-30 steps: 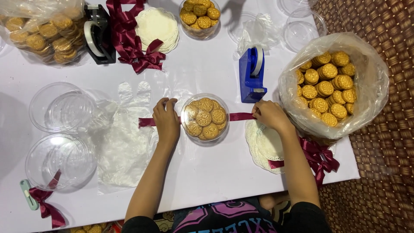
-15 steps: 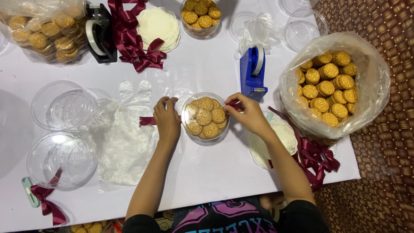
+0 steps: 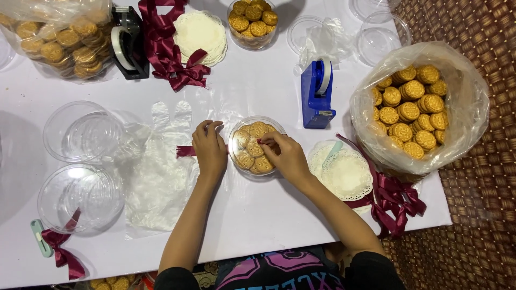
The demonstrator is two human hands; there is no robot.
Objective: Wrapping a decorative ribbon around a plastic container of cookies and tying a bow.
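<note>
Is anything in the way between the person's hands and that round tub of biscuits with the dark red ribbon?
Nothing visible. The right hand is over the biscuit tub, pinching the ribbon end on top. The left hand presses the ribbon to the table right beside the tub.

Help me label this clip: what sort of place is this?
Probably a home packing table for biscuit gifts. Big plastic bags of biscuits, clear round tubs, maroon ribbon bows and a blue tape dispenser lie on a white-covered table beside a woven floor mat.
</note>
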